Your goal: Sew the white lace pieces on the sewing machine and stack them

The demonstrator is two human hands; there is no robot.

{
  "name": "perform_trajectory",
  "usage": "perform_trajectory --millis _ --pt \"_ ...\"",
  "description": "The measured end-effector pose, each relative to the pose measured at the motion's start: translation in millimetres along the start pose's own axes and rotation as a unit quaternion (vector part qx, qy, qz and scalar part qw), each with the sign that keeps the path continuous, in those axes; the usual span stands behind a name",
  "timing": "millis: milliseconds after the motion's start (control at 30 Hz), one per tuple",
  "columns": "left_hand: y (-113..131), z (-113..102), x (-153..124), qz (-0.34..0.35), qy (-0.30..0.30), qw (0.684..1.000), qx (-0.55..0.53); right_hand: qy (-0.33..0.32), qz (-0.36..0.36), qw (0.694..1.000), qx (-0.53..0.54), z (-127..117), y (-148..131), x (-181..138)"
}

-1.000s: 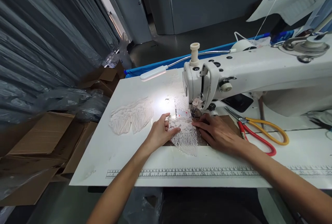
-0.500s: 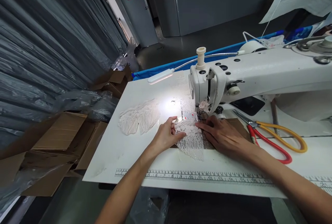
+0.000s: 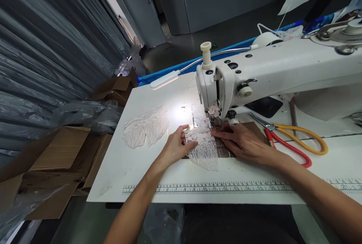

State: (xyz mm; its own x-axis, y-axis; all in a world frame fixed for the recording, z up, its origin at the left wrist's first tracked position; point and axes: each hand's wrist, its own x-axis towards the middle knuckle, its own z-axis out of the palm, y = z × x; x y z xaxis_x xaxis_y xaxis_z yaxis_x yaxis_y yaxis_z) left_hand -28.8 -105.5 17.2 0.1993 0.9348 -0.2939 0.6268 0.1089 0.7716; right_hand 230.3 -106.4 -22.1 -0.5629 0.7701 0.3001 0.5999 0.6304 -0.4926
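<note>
A white lace piece lies under the presser foot of a white sewing machine. My left hand rests on the lace's left edge, thumb and fingers pressed onto the fabric. My right hand lies flat on the lace's right side, fingers stretched toward the needle area. A brown pad sits beneath the lace. The machine's lamp lights the spot just left of the needle.
Another lace piece lies to the left on the white table. Scissors with red and yellow handles sit right of my right hand. A ruler strip runs along the front edge. Cardboard boxes stand on the floor at left.
Only the camera view has shifted slightly. Both hands stay on the lace at the needle in about the same positions.
</note>
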Motion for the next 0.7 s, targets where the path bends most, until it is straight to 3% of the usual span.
perform_trajectory --millis 267,467,700 --pt "-3.6 4.0 1.0 0.004 0.012 1.0 0.01 -0.007 -0.004 1.0 -0.02 1.3 -0.7 -1.1" --pt "3.6 3.1 -2.5 0.003 0.014 1.0 0.025 -0.061 -0.036 0.997 -0.015 -8.0 -2.9 -8.2" --pt "3.8 3.8 -3.5 0.009 0.019 0.999 0.039 -0.056 -0.039 0.997 -0.049 -1.6 1.8 -9.8"
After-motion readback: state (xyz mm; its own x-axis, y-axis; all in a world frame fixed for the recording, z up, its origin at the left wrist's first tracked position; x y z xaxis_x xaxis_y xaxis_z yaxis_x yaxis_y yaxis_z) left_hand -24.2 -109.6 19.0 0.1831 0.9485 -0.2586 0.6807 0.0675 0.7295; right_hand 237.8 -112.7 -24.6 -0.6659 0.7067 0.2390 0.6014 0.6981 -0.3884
